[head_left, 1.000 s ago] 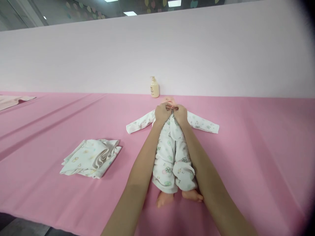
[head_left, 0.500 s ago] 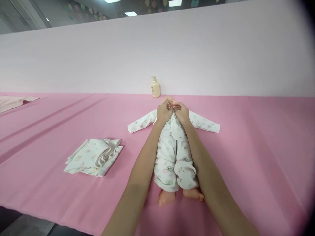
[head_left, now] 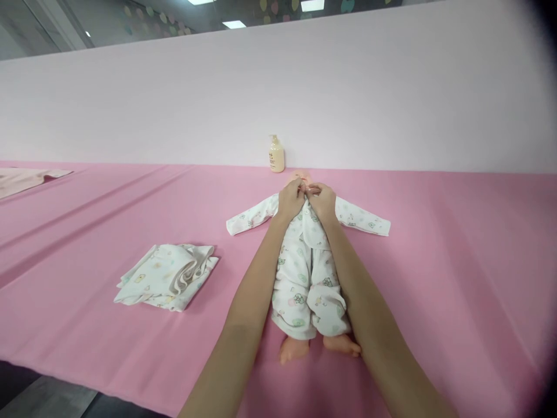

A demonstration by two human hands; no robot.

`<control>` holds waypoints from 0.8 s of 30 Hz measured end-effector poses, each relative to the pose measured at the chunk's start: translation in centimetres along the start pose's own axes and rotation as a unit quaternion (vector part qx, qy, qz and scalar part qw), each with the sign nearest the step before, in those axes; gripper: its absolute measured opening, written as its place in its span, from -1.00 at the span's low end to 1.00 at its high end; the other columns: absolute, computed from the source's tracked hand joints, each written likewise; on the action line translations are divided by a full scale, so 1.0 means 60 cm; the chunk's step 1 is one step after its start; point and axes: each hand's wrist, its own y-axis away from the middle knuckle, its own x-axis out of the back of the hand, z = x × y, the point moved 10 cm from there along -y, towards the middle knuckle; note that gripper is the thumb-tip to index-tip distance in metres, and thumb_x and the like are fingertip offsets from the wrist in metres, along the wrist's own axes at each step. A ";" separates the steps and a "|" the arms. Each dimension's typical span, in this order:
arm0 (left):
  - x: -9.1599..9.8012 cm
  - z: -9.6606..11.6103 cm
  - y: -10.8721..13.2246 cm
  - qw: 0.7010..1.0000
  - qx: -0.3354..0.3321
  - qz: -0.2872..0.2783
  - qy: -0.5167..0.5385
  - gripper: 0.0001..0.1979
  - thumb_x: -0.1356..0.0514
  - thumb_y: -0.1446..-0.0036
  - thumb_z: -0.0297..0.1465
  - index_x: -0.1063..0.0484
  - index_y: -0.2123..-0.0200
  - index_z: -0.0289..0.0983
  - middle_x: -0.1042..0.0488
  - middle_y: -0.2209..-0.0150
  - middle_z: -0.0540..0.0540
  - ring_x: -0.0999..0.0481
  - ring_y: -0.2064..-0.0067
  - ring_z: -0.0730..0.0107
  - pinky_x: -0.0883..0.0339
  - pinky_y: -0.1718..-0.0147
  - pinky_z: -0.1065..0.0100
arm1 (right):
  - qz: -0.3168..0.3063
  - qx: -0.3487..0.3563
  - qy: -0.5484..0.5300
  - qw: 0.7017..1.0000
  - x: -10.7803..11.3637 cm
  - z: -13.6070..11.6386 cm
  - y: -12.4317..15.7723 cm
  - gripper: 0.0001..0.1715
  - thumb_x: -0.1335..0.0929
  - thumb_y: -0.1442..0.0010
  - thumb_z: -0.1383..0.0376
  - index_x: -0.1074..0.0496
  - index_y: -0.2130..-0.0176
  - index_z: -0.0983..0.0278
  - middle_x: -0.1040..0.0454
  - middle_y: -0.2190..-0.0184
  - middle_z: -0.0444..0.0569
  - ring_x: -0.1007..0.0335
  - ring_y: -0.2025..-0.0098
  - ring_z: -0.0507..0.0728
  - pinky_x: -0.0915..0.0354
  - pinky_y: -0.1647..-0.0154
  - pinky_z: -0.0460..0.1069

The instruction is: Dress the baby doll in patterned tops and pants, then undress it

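A baby doll [head_left: 294, 349] lies on its back, feet towards me, dressed in a white patterned baby top [head_left: 314, 229] and matching pants [head_left: 293, 290]. The sleeves stretch out to both sides. My left hand [head_left: 292, 198] and my right hand [head_left: 322, 200] meet at the top's neckline, just below the doll's head [head_left: 300, 175]. Fingers of both hands are bent and pinched together at the collar. Exactly what lies between the fingertips is too small to see, but the collar cloth is right there. My hands hide most of the neck and upper chest.
A folded white patterned cloth [head_left: 163, 276] lies to the left on the pink table cover [head_left: 435, 278]. Behind the doll's head, a pump bottle [head_left: 276, 155] stands against the white wall [head_left: 217, 98]. Pale pink fabric [head_left: 26, 180] lies at the far left.
Both hands stay at the collar with only slight finger movement. The whole view has shifted very slightly; doll and cloth lie as before.
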 end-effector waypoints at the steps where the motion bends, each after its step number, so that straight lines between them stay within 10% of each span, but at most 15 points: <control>1: -0.002 0.001 0.000 1.000 -0.004 -0.004 -0.006 -0.85 0.00 -0.16 -0.52 -0.30 0.38 -0.20 -0.48 0.32 -0.04 -0.45 0.26 0.35 -0.26 0.26 0.38 | -0.002 0.000 -0.018 1.000 -0.001 0.003 0.000 -0.82 -0.37 -0.03 0.33 -0.48 0.29 0.29 -0.56 0.36 -0.03 -0.49 0.26 0.13 -0.34 0.10 0.02; 24: 0.000 0.001 -0.002 0.993 0.029 -0.013 0.109 -0.75 0.00 -0.23 -0.41 -0.30 0.03 -0.24 -0.49 0.09 -0.11 -0.47 0.10 0.37 -0.29 0.04 0.34 | -0.010 -0.014 -0.232 0.972 -0.009 0.027 -0.004 -0.73 -0.29 0.00 0.39 -0.43 0.24 0.29 -0.58 0.28 -0.01 -0.50 0.16 0.10 -0.36 0.08 0.00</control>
